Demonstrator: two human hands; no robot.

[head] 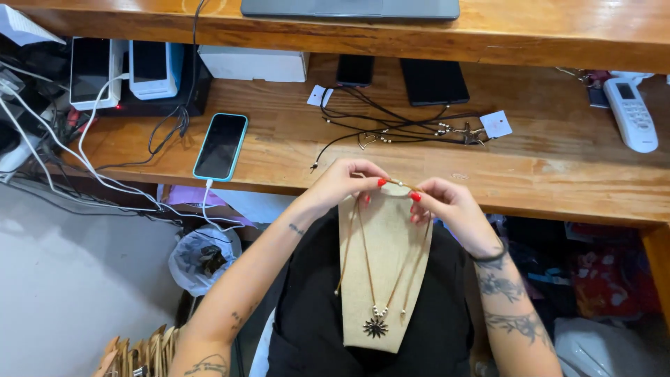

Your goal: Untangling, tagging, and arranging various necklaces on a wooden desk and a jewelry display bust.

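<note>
Two hands: your left hand [345,181] and right hand [447,206] each pinch tan cord necklace with dark sunburst pendant [376,326] atop beige fabric display bust [384,279] on lap. Loose grip likely drops cord off bust.

The bench [558,167] is varnished wood, glossy and worn in patches. Just below its front edge stands a display bust [380,279] in coarse beige cloth — matt, like linen. On it hangs a necklace [377,307] of thin brown cord with small shiny beads and a dark metal sun pendant. On the bench lies a phone [220,146] — glossy black glass in a smooth turquoise case.
</note>
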